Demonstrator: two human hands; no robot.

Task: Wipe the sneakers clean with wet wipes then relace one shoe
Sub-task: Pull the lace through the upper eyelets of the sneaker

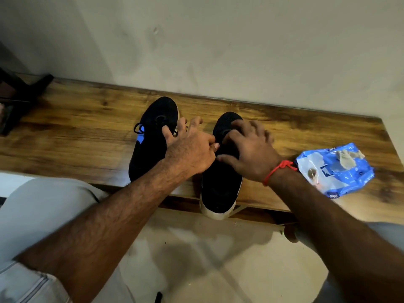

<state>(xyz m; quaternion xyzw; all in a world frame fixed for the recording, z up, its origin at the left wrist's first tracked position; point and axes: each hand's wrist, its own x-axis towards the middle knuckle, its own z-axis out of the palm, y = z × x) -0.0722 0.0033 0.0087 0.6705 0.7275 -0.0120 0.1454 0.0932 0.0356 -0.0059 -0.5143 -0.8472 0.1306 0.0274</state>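
Two black sneakers stand side by side on a wooden bench, toes toward the wall. The left sneaker has a blue side patch and a loose black lace loop at its left. The right sneaker has a white sole, and its heel hangs over the bench's front edge. My left hand hovers between the two shoes, thumb and forefinger pinched at the right sneaker's lace area. My right hand lies on top of the right sneaker, fingers spread over its tongue. What the pinched fingers hold is hidden.
A blue wet-wipe pack lies on the bench at the right, with a crumpled used wipe on top. A dark object sits at the bench's far left. A pale wall runs behind the bench. My knees in light trousers are below.
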